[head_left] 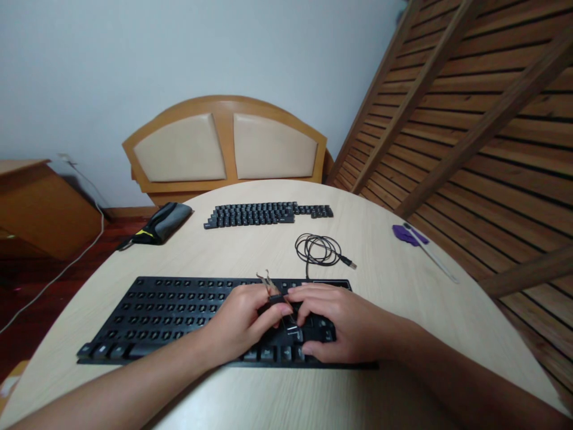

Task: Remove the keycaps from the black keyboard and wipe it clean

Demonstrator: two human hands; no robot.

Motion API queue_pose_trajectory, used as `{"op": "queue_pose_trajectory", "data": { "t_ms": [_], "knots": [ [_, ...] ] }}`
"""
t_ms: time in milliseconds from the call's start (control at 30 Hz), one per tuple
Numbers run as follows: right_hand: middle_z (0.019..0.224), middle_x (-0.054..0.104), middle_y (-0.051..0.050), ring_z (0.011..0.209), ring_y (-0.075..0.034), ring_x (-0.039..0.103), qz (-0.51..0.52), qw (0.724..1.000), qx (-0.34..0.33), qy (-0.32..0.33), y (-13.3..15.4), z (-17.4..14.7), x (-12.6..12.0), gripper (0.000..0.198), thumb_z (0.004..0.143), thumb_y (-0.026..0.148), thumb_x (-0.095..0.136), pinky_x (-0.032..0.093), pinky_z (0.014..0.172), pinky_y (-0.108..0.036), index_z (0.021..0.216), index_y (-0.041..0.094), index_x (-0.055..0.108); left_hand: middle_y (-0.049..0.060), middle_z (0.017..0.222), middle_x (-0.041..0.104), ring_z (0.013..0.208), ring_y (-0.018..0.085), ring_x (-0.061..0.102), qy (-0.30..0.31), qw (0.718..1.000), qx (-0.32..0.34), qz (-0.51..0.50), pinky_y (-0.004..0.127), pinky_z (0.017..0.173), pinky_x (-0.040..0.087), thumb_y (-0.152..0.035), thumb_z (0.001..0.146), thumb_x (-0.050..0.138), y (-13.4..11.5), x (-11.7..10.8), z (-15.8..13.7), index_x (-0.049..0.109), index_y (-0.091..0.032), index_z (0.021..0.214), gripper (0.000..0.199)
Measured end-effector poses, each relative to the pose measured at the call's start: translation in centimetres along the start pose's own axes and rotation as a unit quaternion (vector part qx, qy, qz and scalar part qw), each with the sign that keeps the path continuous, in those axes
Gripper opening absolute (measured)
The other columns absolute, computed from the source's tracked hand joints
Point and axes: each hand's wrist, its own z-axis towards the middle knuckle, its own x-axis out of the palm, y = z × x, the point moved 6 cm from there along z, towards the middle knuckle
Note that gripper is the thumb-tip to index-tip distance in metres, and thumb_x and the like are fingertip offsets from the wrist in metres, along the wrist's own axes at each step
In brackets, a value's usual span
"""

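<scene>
A black keyboard lies along the near side of the table, with most key positions on its left and middle stripped to bare switches. Between the thumb and fingers of my left hand is a wire keycap puller. One pair of its hooked wires points up and away; the other reaches down to a keycap. My right hand rests over the keyboard's right end, fingers bent and thumb apart, around the puller's lower wires. Its index fingertip is close to the puller's black grip; contact is unclear.
Removed keycaps stand in rows farther back. A coiled USB cable lies behind the keyboard. A black and grey pouch is at the left edge. On the right, a white stick-like tool overlaps a purple cloth. A chair stands beyond.
</scene>
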Motion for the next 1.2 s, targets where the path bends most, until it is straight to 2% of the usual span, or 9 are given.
{"op": "queue_pose_trajectory", "data": {
  "t_ms": [367,567,800,967,1067,1200],
  "knots": [
    [0.128,0.066,-0.013,0.122,-0.024,0.06,-0.001,1.0,-0.001,0.001,-0.1,-0.1,0.1,0.024,0.077,0.031,0.075,0.042,0.11,-0.039,0.095,0.017,0.067,-0.001,0.063,0.063,0.058,0.012,0.059,0.048,0.998,0.004,-0.029,0.021,0.06,0.044,-0.027,0.1,0.05,-0.1,0.6,0.2,0.065,-0.016,0.073,0.033],
    [0.13,0.065,-0.013,0.124,-0.024,0.059,-0.004,1.0,0.003,0.007,-0.2,-0.1,0.2,0.028,0.078,0.034,0.075,0.038,0.113,-0.039,0.099,0.017,0.068,0.007,0.085,0.075,0.082,0.019,0.07,0.074,0.993,0.091,-0.001,0.028,0.078,0.052,-0.029,0.099,0.056,-1.2,1.0,-0.1,0.072,-0.013,0.09,0.024],
    [0.128,0.067,-0.012,0.126,-0.023,0.057,-0.019,1.0,-0.012,0.004,0.2,-0.1,0.3,0.028,0.079,0.031,0.072,0.033,0.117,-0.038,0.103,0.016,0.069,0.007,0.086,0.075,0.08,0.019,0.071,0.057,0.99,0.126,0.036,0.028,0.076,0.054,-0.024,0.098,0.057,-1.7,0.9,-0.2,0.07,-0.012,0.099,0.018],
    [0.129,0.067,-0.012,0.126,-0.022,0.057,-0.021,1.0,-0.009,0.007,0.1,-0.1,0.4,0.026,0.079,0.032,0.072,0.034,0.116,-0.037,0.1,0.017,0.069,0.005,0.081,0.073,0.074,0.019,0.069,0.062,0.987,0.146,0.038,0.028,0.071,0.052,-0.023,0.097,0.059,-2.2,0.9,-0.3,0.071,-0.013,0.092,0.016],
    [0.129,0.066,-0.011,0.126,-0.023,0.057,-0.019,1.0,-0.008,0.009,0.1,-0.1,0.4,0.026,0.079,0.032,0.071,0.034,0.116,-0.039,0.1,0.017,0.069,0.005,0.081,0.073,0.074,0.018,0.069,0.066,0.987,0.144,0.035,0.028,0.07,0.051,-0.024,0.097,0.058,-2.2,1.0,-0.3,0.071,-0.014,0.091,0.017],
    [0.126,0.068,-0.011,0.125,-0.024,0.058,-0.012,1.0,-0.013,0.005,0.2,-0.1,0.3,0.024,0.08,0.031,0.07,0.036,0.115,-0.041,0.1,0.018,0.069,0.006,0.084,0.074,0.08,0.019,0.069,0.064,0.992,0.108,0.02,0.029,0.076,0.051,-0.024,0.097,0.056,-1.8,1.1,-0.3,0.07,-0.015,0.092,0.018]
  ]
}}
